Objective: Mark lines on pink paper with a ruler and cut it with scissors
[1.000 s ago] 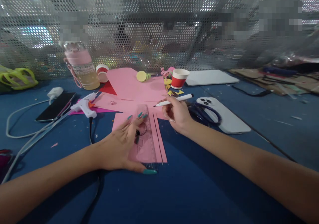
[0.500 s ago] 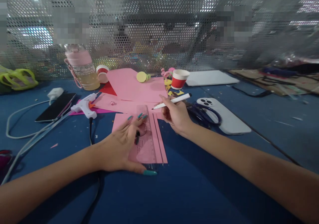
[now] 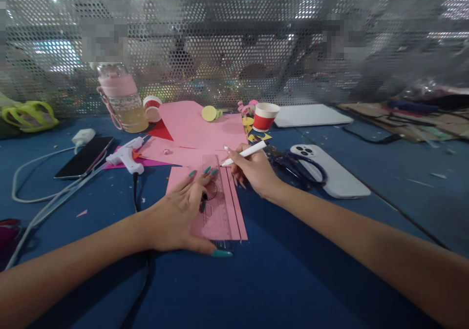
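A blue table (image 3: 330, 251) stood before a perforated metal screen (image 3: 234, 41), bearing a bottle (image 3: 122, 99) of yellowish liquid and a red paper cup (image 3: 265, 116). The left hand (image 3: 176, 212) pressed flat, fingers spread, on a ruler (image 3: 216, 202) over pink paper (image 3: 234, 207). The right hand (image 3: 252, 170) gripped a white pen (image 3: 244, 153) at the ruler's far end.

Ruler (image 3: 216, 202) on paper (image 3: 223, 212) under left hand (image 3: 176, 216); scissors (image 3: 296, 165), phone (image 3: 330, 170) right of right hand (image 3: 254, 170); glue gun (image 3: 124, 155) left

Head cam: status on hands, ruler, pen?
Left hand flat on clear ruler, pinning pink sheet. Right hand grips white pen, tip near ruler's far end. Scissors, phone beside right wrist, not obstructing.
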Tool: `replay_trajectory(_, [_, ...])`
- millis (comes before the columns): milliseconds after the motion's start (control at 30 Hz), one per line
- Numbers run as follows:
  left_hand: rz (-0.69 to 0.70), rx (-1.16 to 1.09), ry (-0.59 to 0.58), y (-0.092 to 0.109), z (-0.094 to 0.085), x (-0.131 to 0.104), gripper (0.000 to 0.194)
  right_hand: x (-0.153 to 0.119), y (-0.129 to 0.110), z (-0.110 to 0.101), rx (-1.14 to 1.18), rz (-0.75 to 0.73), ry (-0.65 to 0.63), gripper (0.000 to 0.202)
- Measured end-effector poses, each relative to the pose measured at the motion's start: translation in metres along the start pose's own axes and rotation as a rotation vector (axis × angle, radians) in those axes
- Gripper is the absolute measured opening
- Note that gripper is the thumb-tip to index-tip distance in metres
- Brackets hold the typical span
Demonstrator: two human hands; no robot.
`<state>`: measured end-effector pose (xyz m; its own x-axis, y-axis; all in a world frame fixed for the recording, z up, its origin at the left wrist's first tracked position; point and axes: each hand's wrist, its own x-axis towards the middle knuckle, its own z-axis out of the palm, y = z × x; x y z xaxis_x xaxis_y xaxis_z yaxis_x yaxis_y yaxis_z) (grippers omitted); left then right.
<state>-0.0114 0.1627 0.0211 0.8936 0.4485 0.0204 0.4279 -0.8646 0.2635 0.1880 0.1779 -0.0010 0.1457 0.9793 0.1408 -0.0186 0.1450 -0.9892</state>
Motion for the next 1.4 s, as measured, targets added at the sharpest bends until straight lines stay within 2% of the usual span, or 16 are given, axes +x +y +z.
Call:
replay_trajectory(800, [-0.022, -0.012, -0.038, 0.002, -0.003, 0.001, 0.109, -0.001, -0.002, 0.001, -0.028, 0.011, -0.038, 0.033])
replay_trajectory(1000, [-0.022, -0.037, -0.035, 0.003, -0.005, 0.002, 0.107, 0.000, 0.000, 0.001, -0.049, -0.041, -0.048, 0.035])
replay_trajectory(1233, [-0.013, -0.063, 0.004, 0.003, -0.003, 0.001, 0.098, -0.005, -0.003, 0.001, -0.060, -0.035, -0.095, 0.035])
replay_trajectory(1400, [-0.032, -0.055, -0.020, 0.003, -0.003, 0.001, 0.086, -0.010, -0.010, -0.001, -0.062, -0.033, -0.179, 0.033])
